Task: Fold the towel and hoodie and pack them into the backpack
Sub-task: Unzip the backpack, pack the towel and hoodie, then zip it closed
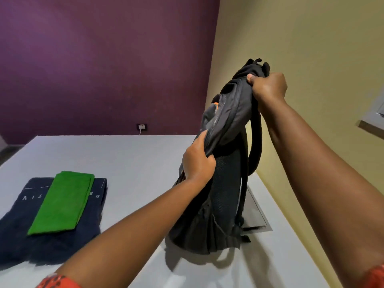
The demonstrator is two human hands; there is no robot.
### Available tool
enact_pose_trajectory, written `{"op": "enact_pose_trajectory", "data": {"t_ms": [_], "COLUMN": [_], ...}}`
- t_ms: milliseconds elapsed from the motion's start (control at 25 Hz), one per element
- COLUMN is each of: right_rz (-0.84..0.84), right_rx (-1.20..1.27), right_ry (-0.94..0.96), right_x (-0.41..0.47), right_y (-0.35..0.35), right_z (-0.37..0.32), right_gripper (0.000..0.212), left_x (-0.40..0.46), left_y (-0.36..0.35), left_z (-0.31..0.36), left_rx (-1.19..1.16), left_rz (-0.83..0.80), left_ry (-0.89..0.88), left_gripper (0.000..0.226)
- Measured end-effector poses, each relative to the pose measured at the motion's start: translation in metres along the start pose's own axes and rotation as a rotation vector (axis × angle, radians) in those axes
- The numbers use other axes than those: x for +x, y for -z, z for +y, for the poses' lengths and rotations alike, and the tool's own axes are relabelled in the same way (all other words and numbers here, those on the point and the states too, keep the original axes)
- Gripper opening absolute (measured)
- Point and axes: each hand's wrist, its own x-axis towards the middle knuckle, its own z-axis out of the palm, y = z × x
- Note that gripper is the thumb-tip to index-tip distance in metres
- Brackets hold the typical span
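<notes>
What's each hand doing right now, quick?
Left hand: closed, gripping the front panel of the backpack by its zipper.
Right hand: closed, holding the backpack up by its top.

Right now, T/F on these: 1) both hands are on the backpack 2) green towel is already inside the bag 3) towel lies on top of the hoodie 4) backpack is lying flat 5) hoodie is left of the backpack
1) True. The left hand grips the backpack at its side, and the right hand holds its top.
2) False. The green towel is folded on the table, outside the bag.
3) True. It rests on the dark hoodie.
4) False. The backpack stands upright on the table.
5) True. The hoodie lies to its left, apart from it.
</notes>
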Motion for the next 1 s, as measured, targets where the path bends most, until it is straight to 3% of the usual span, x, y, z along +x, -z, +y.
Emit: {"op": "enact_pose_trajectory", "data": {"t_ms": [120, 440, 640, 760, 880, 1000], "right_rz": [-0.058, -0.180, -0.220, -0.214, -0.171, -0.096], "right_rx": [0.080, 0.232, 0.239, 0.274, 0.178, -0.210], "right_ry": [-0.001, 0.037, -0.058, -0.227, -0.287, -0.081], "right_x": [0.003, -0.012, -0.013, -0.007, -0.001, -0.005], "right_y": [-0.050, -0.142, -0.140, -0.120, -0.090, -0.063], "right_z": [-0.001, 0.008, 0.030, 0.043, 0.054, 0.060], "right_gripper": [0.026, 0.031, 0.033, 0.035, 0.052, 0.086], "left_x": [0.040, 0.115, 0.109, 0.097, 0.083, 0.068], "left_y": [0.023, 0.070, 0.060, 0.046, 0.031, 0.021], "left_z": [-0.035, -0.113, -0.132, -0.134, -0.129, -0.125], "left_rx": [0.066, 0.268, 0.302, 0.321, 0.353, 0.420], "left_rz": [0.068, 0.141, 0.049, -0.080, -0.175, -0.243], "left_ry": [0.018, 0.120, 0.095, 0.054, 0.013, -0.014], "left_gripper": [0.065, 0.067, 0.070, 0.071, 0.074, 0.076]}}
